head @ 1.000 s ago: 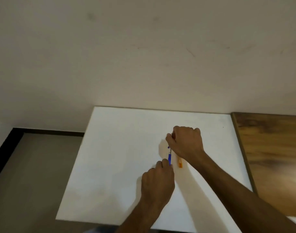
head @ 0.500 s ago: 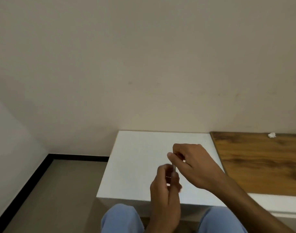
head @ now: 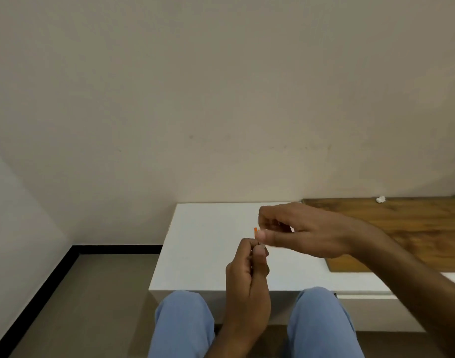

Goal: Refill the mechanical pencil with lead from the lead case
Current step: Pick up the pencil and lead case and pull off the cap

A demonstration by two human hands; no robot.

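Note:
My left hand (head: 249, 275) is raised over the front edge of the white table (head: 195, 254), fingers closed around the mechanical pencil (head: 261, 244). Only a short grey bit of the pencil shows above the thumb; the rest is hidden in the fist. My right hand (head: 306, 233) hovers just above it, thumb and fingers pinched on a small orange piece, the lead case (head: 255, 229). Only the case's orange end pokes out past the thumb tip. The fingertips of both hands nearly touch.
A brown wooden surface (head: 402, 228) adjoins the white table on the right, with a small crumpled white scrap (head: 380, 199) at its far edge. My knees in blue trousers (head: 185, 324) sit under the table's front edge. A plain wall stands behind; grey floor lies to the left.
Both hands have lifted off the table and come toward me. The orange lead case, lying on the table a second ago, is now in my right fingertips. The camera has pulled back.

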